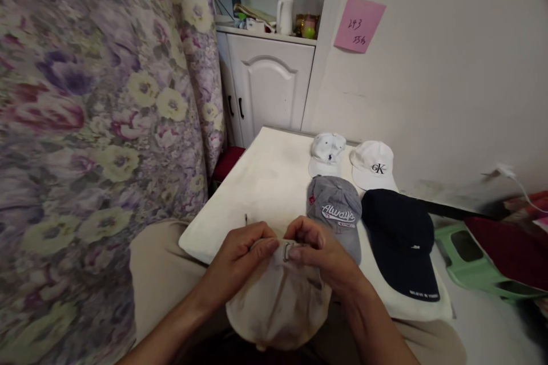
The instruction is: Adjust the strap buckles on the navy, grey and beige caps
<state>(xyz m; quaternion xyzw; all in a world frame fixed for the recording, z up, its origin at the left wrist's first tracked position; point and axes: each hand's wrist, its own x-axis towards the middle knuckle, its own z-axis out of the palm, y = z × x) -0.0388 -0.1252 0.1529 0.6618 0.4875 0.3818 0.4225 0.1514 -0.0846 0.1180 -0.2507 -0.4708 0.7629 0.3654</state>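
Note:
A beige cap (274, 308) is held over my lap, its back strap and metal buckle (286, 251) uppermost. My left hand (248, 248) pinches the strap on one side of the buckle. On the other side, my right hand (319, 245) has its thumb and fingers closed on the strap by the buckle. Just beyond the right hand lies a grey cap (336, 214) with white lettering. A navy cap (400, 234) is to its right. Farther back rest a small pale cap (326, 151) and a white cap (371, 162) with dark letters.
The caps lie on a cream-covered table (240, 188). A floral curtain (107, 125) hangs at the left. Behind stands a white cabinet (269, 77) with a white jug (285, 14) on its shelf. A green stool (466, 256) is at the right, near the wall.

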